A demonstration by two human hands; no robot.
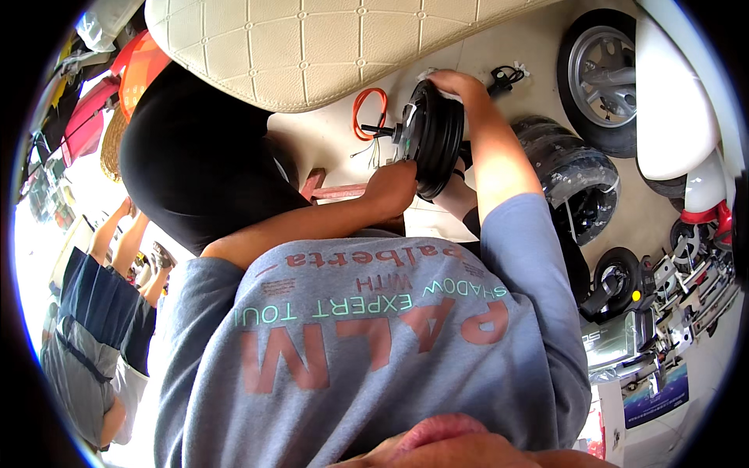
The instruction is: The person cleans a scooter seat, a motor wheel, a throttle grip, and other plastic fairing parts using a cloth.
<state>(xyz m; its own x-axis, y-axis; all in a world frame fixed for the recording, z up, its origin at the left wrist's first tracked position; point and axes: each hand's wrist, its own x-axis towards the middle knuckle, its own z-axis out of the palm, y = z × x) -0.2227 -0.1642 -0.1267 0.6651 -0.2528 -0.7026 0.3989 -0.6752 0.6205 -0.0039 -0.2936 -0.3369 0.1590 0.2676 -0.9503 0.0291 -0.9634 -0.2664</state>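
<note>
A black hub motor wheel (436, 137) without a tyre stands upright on edge before me, its axle pointing left. An orange-sheathed cable (356, 114) loops beside the axle, and thin loose wire ends (370, 153) hang below it. My left hand (393, 186) is closed on the near edge of the wheel, fingers curled in. At its far edge my right hand (459, 83) grips the rim; some of its fingertips are hidden. A small whitish scrap (426, 74) shows by those fingers.
A cream quilted seat (327, 47) overhangs the far side. Right of the wheel lie black tyres (562, 164) and a spoked wheel with tyre (603, 76). A black cable part (506, 79) lies on the floor. A reddish wooden bar (339, 192) is low down. People (99, 327) stand at left.
</note>
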